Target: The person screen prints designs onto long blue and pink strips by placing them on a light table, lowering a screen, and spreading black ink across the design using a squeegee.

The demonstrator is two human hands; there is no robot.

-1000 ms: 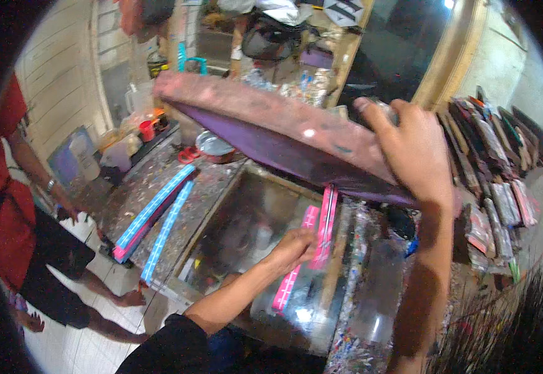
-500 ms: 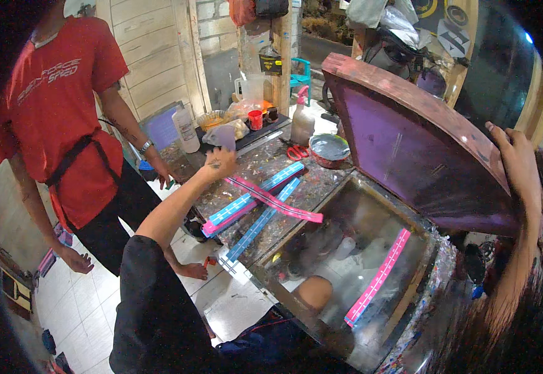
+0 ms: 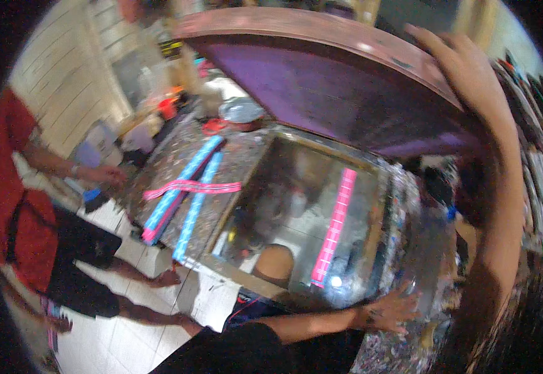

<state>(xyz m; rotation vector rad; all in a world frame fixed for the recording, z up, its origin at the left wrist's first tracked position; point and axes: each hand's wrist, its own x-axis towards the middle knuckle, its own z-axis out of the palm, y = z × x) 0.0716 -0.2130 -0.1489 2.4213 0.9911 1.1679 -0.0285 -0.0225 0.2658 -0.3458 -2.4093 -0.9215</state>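
My right hand (image 3: 467, 78) grips the top edge of a raised wooden screen-printing frame (image 3: 321, 40) with purple mesh, holding it tilted up. Low on the right, my left hand (image 3: 390, 311) is open, fingers spread, near the front right corner of the glass-topped bed (image 3: 271, 212). It is blurred, and nothing shows in it. On the glass lies a pink strip with white marks (image 3: 335, 227). To its left, blue strips (image 3: 187, 187) rest on the speckled table (image 3: 171, 149), and a second pink strip (image 3: 200, 187) crosses over them.
At the left stands a person in a red shirt (image 3: 16, 206), one hand near the table. A round tub (image 3: 241, 113), red scissors (image 3: 214, 126) and an orange-red cup (image 3: 167, 109) sit towards the back. Stacked flat items (image 3: 533, 137) line the right side.
My left hand has swung from above the strips at the table's far left to the bed's near right corner. My view has turned right. The right hand still holds the frame up.
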